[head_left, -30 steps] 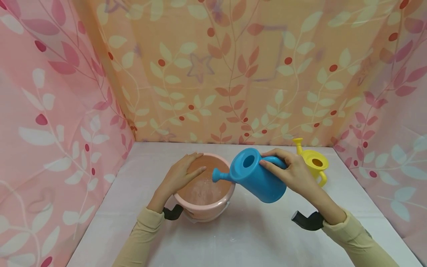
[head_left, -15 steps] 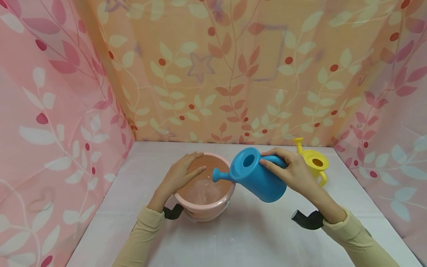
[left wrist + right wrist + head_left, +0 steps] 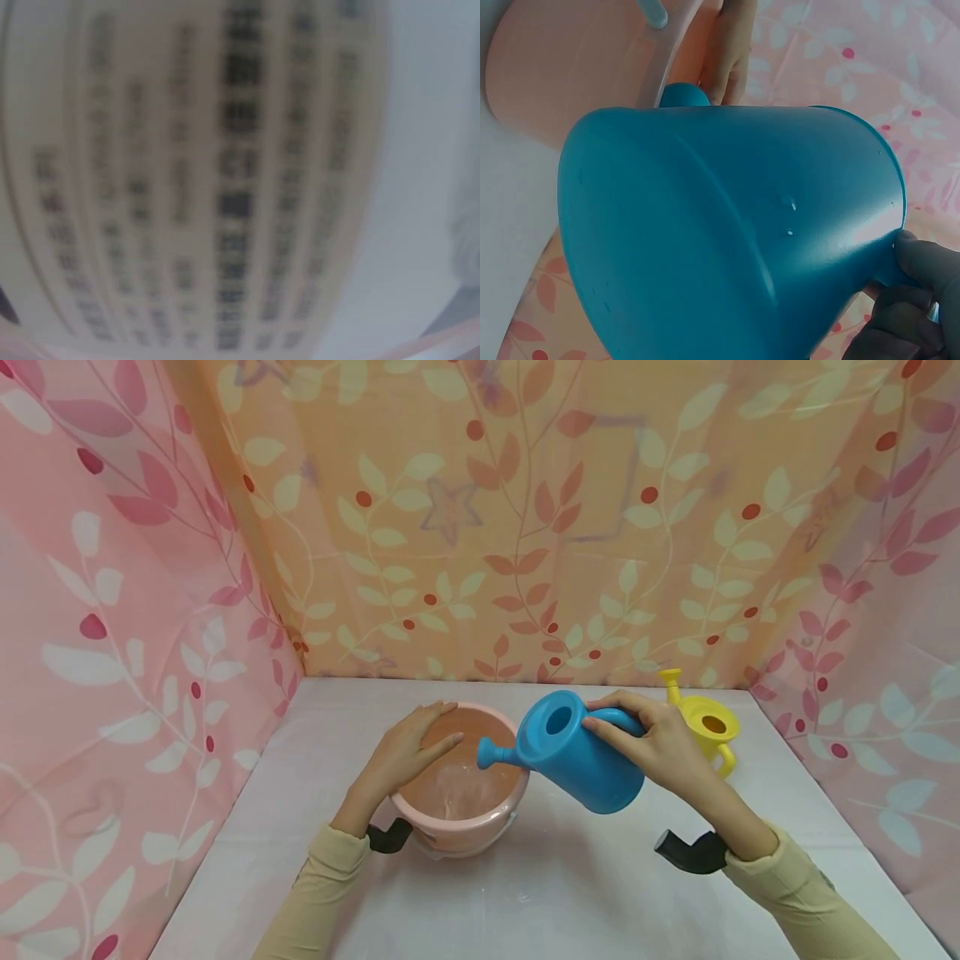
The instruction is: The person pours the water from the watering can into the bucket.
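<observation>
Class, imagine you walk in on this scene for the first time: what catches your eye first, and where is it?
First comes the blue watering can at the centre, tilted with its spout over the pink bucket and gripped by the right hand. The left hand rests on the bucket's near-left rim. Behind the right hand, a yellow watering can stands on the white table near its far right corner.

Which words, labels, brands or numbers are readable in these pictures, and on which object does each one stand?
No text can be read.
Left wrist view: rows of dark print on a pale label, too blurred to read; what it is stuck on cannot be told.
Blue watering can, yellow watering can, pink bucket: no print visible.
Curtains: leaf and berry pattern only.
</observation>
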Demonstrator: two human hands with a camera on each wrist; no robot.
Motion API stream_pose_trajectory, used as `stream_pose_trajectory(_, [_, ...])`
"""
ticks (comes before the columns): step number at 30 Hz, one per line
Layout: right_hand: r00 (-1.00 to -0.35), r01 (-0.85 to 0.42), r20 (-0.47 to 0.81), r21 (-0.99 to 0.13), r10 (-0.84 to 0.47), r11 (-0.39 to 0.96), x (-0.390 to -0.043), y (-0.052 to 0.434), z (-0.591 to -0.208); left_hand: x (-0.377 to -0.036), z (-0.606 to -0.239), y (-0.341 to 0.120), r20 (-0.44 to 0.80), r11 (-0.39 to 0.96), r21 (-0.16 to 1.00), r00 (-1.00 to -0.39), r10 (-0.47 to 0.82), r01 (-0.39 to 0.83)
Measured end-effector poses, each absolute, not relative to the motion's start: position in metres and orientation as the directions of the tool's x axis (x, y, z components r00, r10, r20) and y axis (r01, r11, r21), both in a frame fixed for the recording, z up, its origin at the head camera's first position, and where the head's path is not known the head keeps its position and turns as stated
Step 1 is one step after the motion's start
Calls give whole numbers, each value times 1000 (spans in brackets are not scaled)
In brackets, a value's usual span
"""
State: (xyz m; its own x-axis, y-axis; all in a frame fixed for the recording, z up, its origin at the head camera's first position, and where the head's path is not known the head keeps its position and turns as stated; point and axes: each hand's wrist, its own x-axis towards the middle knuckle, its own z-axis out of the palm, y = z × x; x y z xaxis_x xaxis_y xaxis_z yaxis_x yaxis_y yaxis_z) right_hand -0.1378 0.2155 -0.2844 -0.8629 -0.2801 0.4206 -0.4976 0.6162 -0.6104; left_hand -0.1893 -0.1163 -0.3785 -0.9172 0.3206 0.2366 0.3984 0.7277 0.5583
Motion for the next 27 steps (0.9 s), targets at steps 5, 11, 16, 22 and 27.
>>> stream_pose_trajectory(5, [-859,-505,426,-611,-284,610,-137,215,-284,-190,-379,-117,229,737,552,-921,315,390])
stream_pose_trajectory(11, [-857,-509,427,-612,-288,605,-137,215,-284,-190,-380,-117,234,738,549,-920,316,393])
stream_pose_trajectory(16, [-860,-504,422,-615,-287,607,-137,216,-285,-190,-380,-116,232,735,554,-921,314,390])
stream_pose_trajectory(22, [-862,-500,422,-617,-280,608,-137,217,-286,-190,-379,-116,230,737,551,-920,316,391])
stream_pose_trajectory(27, [-863,-498,420,-621,-279,606,-136,217,-286,-189,-379,-116,236,739,545,-918,317,395])
